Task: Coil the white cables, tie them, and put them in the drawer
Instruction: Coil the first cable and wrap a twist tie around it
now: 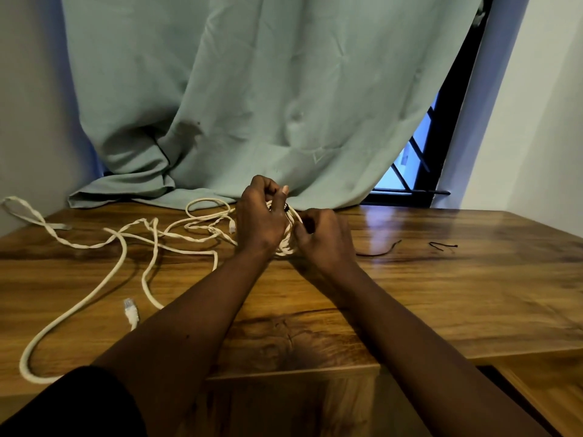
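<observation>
- Left hand (258,217) curls round the coil (285,246); right hand (321,238) pinches its right edge.
- I see the coil between them, low over the table (441,294).
- Loose cable (79,246) trails left.

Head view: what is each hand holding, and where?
Both hold the coiled white cable: left hand wraps the coil's left side, right hand pinches its right edge.

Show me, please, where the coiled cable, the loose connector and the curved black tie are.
coiled cable (285,249), head view, lower loops.
loose connector (130,311), head view, plug body.
curved black tie (381,251), head view, mid-strip.
</observation>
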